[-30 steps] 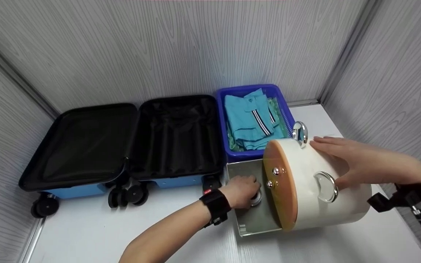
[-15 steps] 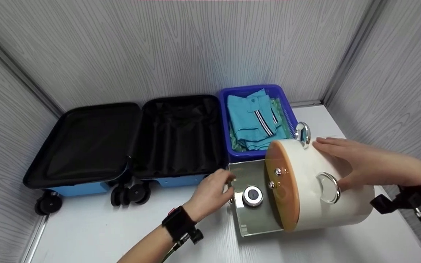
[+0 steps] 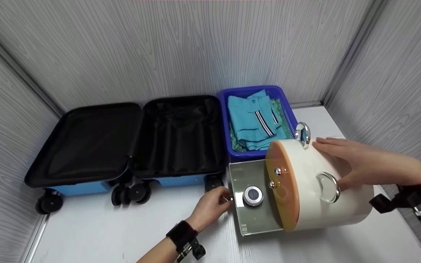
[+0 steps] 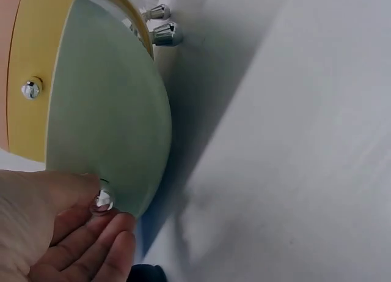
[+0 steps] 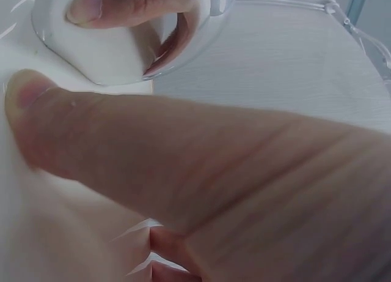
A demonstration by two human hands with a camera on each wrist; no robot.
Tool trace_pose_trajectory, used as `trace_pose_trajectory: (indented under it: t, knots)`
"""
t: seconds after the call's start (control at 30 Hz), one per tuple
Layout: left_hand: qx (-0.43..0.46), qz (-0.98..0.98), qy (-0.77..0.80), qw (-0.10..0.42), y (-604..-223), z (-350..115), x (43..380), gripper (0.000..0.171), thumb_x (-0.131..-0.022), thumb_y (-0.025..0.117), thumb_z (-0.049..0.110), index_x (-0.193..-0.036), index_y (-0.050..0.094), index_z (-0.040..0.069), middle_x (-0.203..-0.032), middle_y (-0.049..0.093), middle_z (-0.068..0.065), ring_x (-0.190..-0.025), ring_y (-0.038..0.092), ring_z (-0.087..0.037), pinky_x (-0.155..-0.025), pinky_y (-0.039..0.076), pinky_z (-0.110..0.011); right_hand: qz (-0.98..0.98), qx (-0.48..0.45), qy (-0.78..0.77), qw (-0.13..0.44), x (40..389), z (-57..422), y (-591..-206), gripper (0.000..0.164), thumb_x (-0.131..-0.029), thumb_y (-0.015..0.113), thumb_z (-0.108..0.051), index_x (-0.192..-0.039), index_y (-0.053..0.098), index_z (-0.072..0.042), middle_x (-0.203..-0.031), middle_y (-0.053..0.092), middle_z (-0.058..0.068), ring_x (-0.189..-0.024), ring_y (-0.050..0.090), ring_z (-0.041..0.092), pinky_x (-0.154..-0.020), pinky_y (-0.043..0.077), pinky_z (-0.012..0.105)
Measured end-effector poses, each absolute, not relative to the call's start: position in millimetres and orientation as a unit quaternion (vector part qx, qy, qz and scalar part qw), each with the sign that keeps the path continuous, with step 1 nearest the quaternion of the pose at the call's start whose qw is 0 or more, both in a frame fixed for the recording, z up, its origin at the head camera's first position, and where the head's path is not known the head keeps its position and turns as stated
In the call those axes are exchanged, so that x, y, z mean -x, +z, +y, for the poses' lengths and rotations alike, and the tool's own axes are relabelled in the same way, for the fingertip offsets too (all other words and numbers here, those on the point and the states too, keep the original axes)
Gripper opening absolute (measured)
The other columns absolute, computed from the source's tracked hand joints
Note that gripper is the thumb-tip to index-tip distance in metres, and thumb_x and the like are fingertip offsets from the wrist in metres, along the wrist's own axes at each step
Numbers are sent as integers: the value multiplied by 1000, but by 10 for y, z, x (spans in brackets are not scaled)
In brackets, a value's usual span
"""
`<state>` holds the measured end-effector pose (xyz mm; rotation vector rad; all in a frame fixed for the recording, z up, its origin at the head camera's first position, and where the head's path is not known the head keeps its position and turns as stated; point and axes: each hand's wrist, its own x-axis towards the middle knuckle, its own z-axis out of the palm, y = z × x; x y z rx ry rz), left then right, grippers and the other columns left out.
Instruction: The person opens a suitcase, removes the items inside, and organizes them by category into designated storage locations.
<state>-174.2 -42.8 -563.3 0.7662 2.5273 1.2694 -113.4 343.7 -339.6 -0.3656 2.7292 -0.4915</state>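
A cream storage box (image 3: 327,213) with an orange front panel (image 3: 285,204) and chrome handles lies at the right in the head view. Its grey-green drawer (image 3: 263,219) is pulled out to the left. In the drawer sits a round jar (image 3: 253,196) with a silver rim. My left hand (image 3: 210,206) is at the drawer's outer end, where thumb and fingers pinch a small silver knob (image 4: 104,200) on the half-round drawer front (image 4: 110,111). Spread over the cream body, my right hand (image 3: 349,159) rests with its thumb (image 5: 79,126) flat on the surface, beside a chrome handle (image 3: 333,187).
Behind the drawer stands a blue basket (image 3: 228,138) holding folded turquoise clothes (image 3: 250,120). A blue suitcase with black lining (image 3: 181,138) lies spread open to the left, its wheels (image 3: 139,193) facing the front. Wood-grain walls (image 3: 181,47) enclose the white surface (image 3: 93,230).
My left hand has let go of the round jar in the drawer, moved out to the left, and taken hold of the drawer knob. The right hand has stayed on the box.
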Motion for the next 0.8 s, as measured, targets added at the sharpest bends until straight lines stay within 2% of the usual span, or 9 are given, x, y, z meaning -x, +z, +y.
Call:
trace_pose_trajectory:
  t: [0.27, 0.5, 0.8]
  knots:
    - [-265, 856, 434, 99, -5629, -304, 1776, 13, -94, 74, 13, -106, 71, 11, -95, 70, 3, -85, 65, -8, -78, 54, -27, 962, 134, -173, 162, 1120, 3438, -3393, 114, -64, 87, -20, -163, 30, -19, -167, 26, 9, -152, 19, 37, -114, 25, 62]
    - [-290, 842, 442, 106, -5620, -46, 1790, 9, -94, 74, 14, -103, 71, 11, -96, 72, 5, -85, 65, -4, -78, 54, -23, 961, 136, -172, 168, 1134, 3442, -3415, 114, -65, 88, -22, -163, 29, -17, -167, 25, 11, -152, 19, 40, -114, 24, 67]
    - [-311, 834, 443, 106, -5622, 256, 1793, 10, -93, 75, 13, -101, 70, 10, -94, 71, 6, -82, 64, 0, -76, 52, -20, 961, 136, -172, 167, 1131, 3444, -3404, 115, -65, 88, -23, -163, 29, -19, -167, 25, 10, -153, 18, 37, -115, 23, 64]
